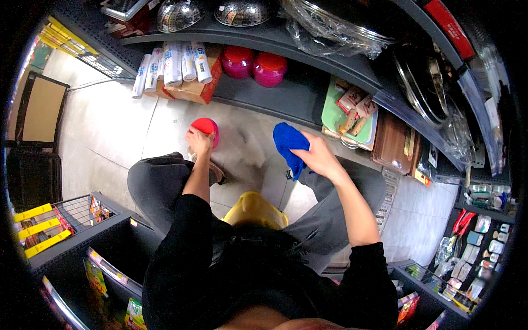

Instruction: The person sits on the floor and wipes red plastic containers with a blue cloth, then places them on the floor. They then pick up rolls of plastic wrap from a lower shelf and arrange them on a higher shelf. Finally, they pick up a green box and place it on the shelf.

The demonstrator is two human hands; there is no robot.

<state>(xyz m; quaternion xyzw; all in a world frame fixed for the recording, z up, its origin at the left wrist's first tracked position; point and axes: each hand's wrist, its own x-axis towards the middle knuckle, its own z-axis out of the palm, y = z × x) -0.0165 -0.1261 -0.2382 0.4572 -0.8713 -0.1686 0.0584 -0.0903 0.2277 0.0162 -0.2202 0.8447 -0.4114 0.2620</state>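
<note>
Low over the floor, my left hand (199, 142) is closed on a round pink jar with a red lid (204, 125). My fingers lie across its lid and near side. To the right, my right hand (319, 158) grips a bunched blue cloth (287, 141), which hangs partly down from my fingers. The cloth and the jar are apart. On the bottom shelf ahead stand two similar pink jars, the left jar (237, 61) and the right jar (269, 69), side by side.
White rolls (175, 63) lie on a cardboard box (190, 92) left of the shelved jars. A green tray (335, 110) and brown wooden boards (391, 142) stand at the right. Metal lids (242, 14) fill the upper shelf (258, 34). A yellow stool (254, 209) is beneath me.
</note>
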